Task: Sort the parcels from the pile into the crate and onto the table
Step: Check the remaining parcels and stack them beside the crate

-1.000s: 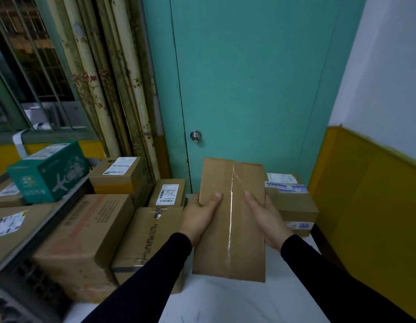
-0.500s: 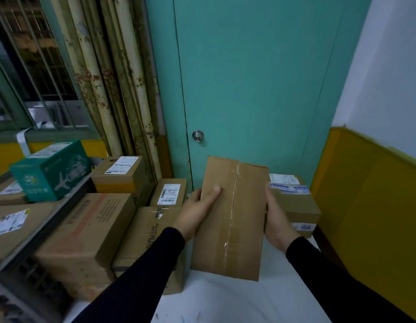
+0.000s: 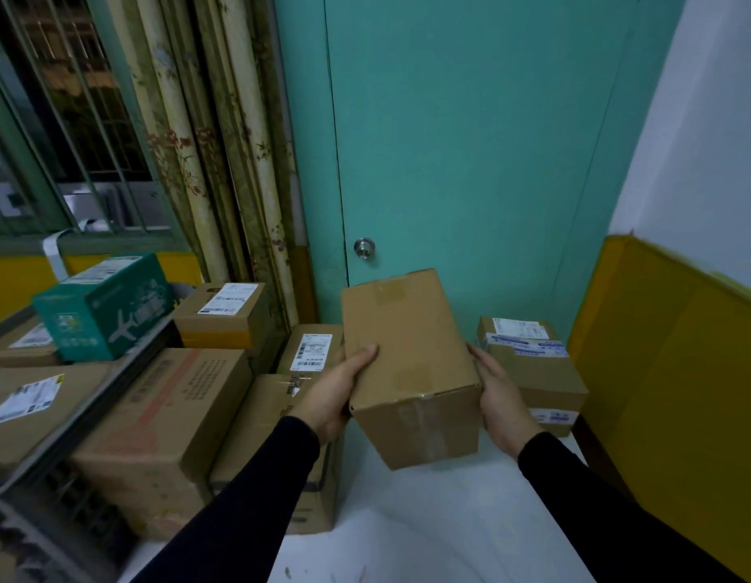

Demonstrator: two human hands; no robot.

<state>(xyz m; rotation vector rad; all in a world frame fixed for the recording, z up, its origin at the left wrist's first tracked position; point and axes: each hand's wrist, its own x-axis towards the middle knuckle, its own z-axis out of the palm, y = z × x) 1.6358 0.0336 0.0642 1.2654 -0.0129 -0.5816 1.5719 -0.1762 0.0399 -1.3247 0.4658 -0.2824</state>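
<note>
I hold a plain brown cardboard parcel [image 3: 411,363] in the air above the white table [image 3: 441,536], in front of the teal door. My left hand [image 3: 336,393] grips its left side with the thumb on top. My right hand [image 3: 502,397] presses flat against its right side. The parcel is tilted, its taped end face turned toward me. Behind my right hand a labelled brown parcel [image 3: 533,363] rests on the table's far end. A pile of cardboard parcels [image 3: 172,422] stands to the left of the table.
A green printed box [image 3: 104,305] and labelled parcels [image 3: 24,397] sit on a grey rack at the left. Curtains and a barred window rise behind them. A yellow-panelled wall [image 3: 668,393] runs along the right. The door knob [image 3: 363,247] is just beyond the held parcel.
I have turned the parcel: its long taped face faced me before, and now its plain top and short taped end show. My right hand has shifted from the face to the side.
</note>
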